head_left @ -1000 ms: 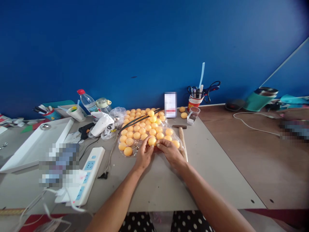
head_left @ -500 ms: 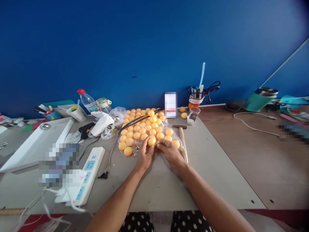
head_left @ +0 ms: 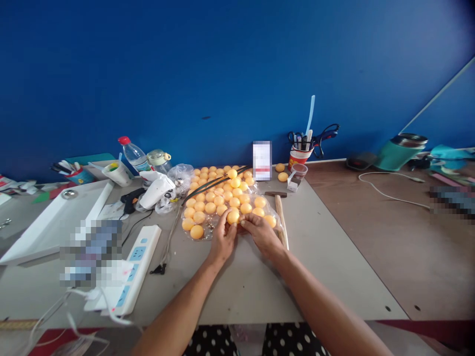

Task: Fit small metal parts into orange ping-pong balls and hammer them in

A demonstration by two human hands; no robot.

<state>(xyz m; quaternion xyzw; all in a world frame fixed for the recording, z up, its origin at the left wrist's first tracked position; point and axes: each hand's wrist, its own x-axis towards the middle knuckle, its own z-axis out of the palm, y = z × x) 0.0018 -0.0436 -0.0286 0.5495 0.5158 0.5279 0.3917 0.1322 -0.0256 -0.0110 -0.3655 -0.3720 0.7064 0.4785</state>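
Observation:
An orange ball (head_left: 233, 217), like a table tennis ball, is pinched between the thumb and fingers of my left hand (head_left: 223, 242). My right hand (head_left: 261, 234) is close beside it, thumb and fingertips pressed together at the ball's right side. Whether something small sits in that pinch is too small to tell. Under and beyond both hands lies a clear plastic bag (head_left: 202, 236) with many orange balls (head_left: 210, 207) on it. Dark straps (head_left: 208, 186) cross the balls. To the right of my right hand rests a hammer (head_left: 279, 205) with a wooden handle.
A white power strip (head_left: 139, 267) and a blurred phone (head_left: 94, 247) lie at left, by a white tray (head_left: 22, 252). A bottle (head_left: 133, 153) and a glue gun (head_left: 131, 200) are behind. At back right stand a red cup of tools (head_left: 299, 155) and a green flask (head_left: 401, 153).

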